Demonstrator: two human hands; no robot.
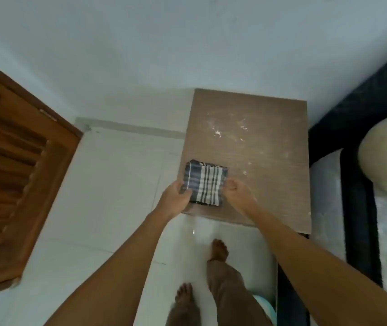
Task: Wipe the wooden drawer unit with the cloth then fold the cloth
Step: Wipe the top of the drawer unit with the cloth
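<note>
Cloth, folded into a small striped square, lies near the front left corner of the drawer unit. Left hand pinches its left edge; right hand, fingers curled, grips its right edge. White specks dot the top.

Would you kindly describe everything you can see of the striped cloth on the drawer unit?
The blue-grey and white striped woven cloth is folded into a compact, layered square, with dark and pale bands running away from the person. It lies flat on the near left part of the brown wooden drawer unit top, close to its front edge. The left hand grips its left edge, and the right hand touches its right edge with fingers curled.
</note>
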